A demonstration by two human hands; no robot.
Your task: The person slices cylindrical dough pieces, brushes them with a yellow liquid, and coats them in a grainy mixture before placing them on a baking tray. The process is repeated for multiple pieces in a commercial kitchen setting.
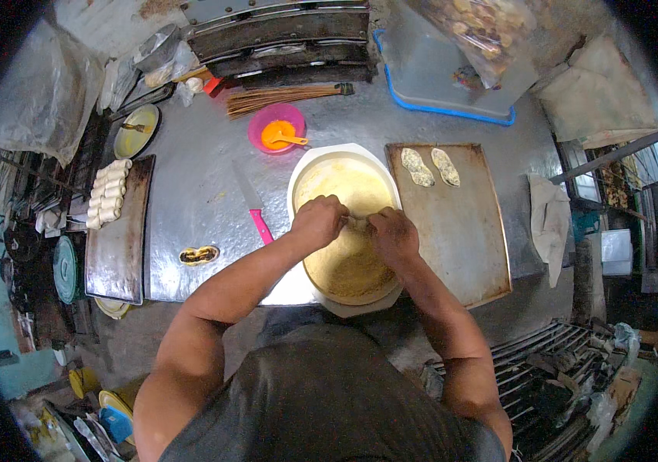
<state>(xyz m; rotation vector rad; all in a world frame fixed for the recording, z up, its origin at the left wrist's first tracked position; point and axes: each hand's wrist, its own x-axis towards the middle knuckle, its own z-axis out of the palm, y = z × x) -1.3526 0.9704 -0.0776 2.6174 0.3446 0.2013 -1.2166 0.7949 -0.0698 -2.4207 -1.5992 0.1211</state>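
My left hand (321, 222) and my right hand (394, 233) meet over a wide white basin (296, 177) holding pale yellow crumbs (348, 266). Both hands are closed, with curled fingers pinching a small pale piece of dough (357, 219) between them; most of it is hidden by the fingers. To the right, a worn baking tray (456, 239) carries two crumb-coated, twisted dough pieces (431, 167) at its far end. Left of the basin lies a knife with a pink handle (261, 226). A twisted dough piece with dark filling (199, 255) sits on the metal table (182, 177).
On the left, a tray (117, 266) bears several white dough rolls (109, 192). Beyond the basin stands a pink bowl (256, 131) with an orange scoop (292, 139). A stick whisk (287, 98), a plate with a brush (136, 131) and a blue-rimmed plastic box (444, 77) are farther back.
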